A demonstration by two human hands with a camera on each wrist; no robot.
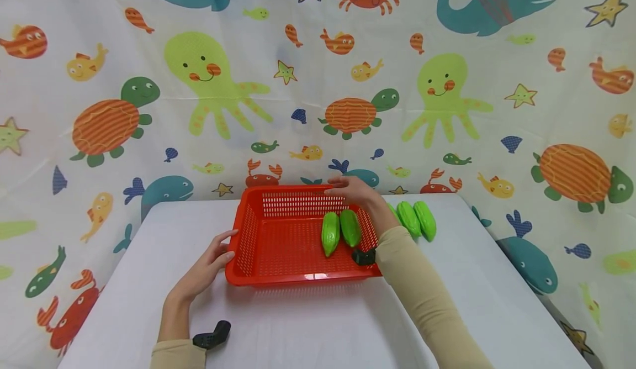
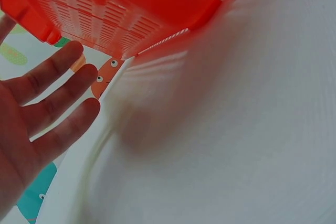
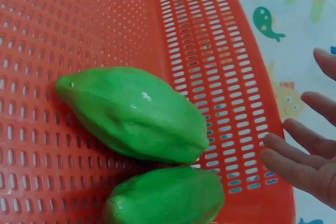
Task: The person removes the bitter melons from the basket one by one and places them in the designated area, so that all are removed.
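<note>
A red plastic basket [image 1: 303, 278] with slotted walls appears in all views. Two green, elongated, faintly ridged fruits, papaya-like in shape, lie inside towards its right end: one fruit [image 1: 330, 234] tapers to the front, the other [image 1: 350, 228] is beside it. At the basket's left rim is my left hand [image 1: 202, 272]; its fingers [image 2: 58, 106] look spread and fairly straight beneath the rim in the left wrist view. My right hand [image 1: 354, 190] is at the back rim, with loosely extended fingers [image 3: 310, 145] in the right wrist view. Whether either hand touches the rim, I cannot tell.
Several more green fruits [image 1: 425, 221] lie on the white table [image 1: 308, 330] right of the basket, one partly hidden by the right arm. A curtain [image 1: 298, 104] printed with sea animals hangs behind the table. Each wrist carries a black device [image 1: 212, 336].
</note>
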